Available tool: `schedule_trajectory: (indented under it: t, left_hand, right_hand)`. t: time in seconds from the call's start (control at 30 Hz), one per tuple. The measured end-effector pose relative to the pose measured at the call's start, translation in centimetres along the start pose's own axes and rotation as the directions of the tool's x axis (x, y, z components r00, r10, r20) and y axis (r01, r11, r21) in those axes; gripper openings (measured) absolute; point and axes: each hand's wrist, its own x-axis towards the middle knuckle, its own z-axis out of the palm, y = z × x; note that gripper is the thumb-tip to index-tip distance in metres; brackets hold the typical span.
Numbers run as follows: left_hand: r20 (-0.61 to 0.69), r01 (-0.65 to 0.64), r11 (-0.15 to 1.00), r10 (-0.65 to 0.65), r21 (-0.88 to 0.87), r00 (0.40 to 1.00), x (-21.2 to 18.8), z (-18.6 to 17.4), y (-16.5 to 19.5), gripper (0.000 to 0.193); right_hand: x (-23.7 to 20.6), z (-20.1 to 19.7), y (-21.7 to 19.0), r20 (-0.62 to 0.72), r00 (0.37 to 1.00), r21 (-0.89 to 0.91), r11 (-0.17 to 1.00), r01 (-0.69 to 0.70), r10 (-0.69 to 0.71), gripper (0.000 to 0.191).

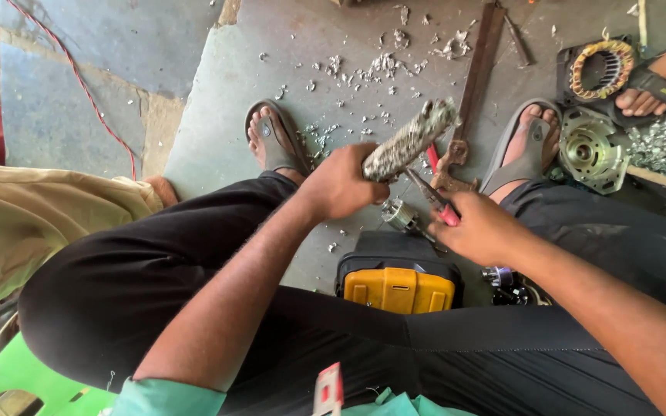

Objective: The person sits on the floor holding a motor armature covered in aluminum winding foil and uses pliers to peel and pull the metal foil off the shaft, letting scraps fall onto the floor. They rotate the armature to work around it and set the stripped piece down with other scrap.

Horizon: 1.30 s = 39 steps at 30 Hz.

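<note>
While the left hand [341, 183] is clamped on a grey wire bundle [410, 140] above the yellow box [398, 289], the right hand [481, 228] grips red-handled pliers [435, 199] just beside it; the jaws could slip and nick fingers.

A motor repair workshop, worked on the floor: a concrete slab [217, 115] strewn with metal scraps [371, 69], a wound stator [601, 69], a motor housing [587, 150], a yellow toolbox [398, 289], and a rusty wrench [472, 92].
</note>
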Motion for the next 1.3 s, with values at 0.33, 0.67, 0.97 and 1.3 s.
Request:
schedule_trajectory:
  t: [0.33, 0.67, 0.97, 1.3]
  left_hand:
    - [-0.011, 0.319, 0.947, -0.319, 0.043, 0.948, -1.3, 0.0, 0.2, 0.033]
    - [0.365, 0.144, 0.913, 0.006, -0.381, 0.931, -2.7, -1.4, -1.7, 0.032]
    - [0.225, 0.133, 0.336, 0.255, -0.933, 0.94, -2.1, -5.7, 1.2, 0.05]
    - [0.108, -0.08, 0.605, 0.269, -0.792, 0.957, -1.9, -6.4, 3.6, 0.07]
  right_hand:
    - [0.6, -0.9, -5.6, -0.232, 0.973, -0.699, 0.698, -0.159, -0.011, 0.033]
    - [-1.3, -4.7, -9.0, -0.103, 0.736, -0.985, 0.17, 0.017, -0.67, 0.017]
    - [-3.4, -7.3, -8.3, -0.443, 0.896, 0.317, 0.932, 0.177, -0.019, 0.016]
    - [-3.2, -5.4, -6.7, -0.035, 0.999, 0.533, 0.846, 0.019, -0.001, 0.024]
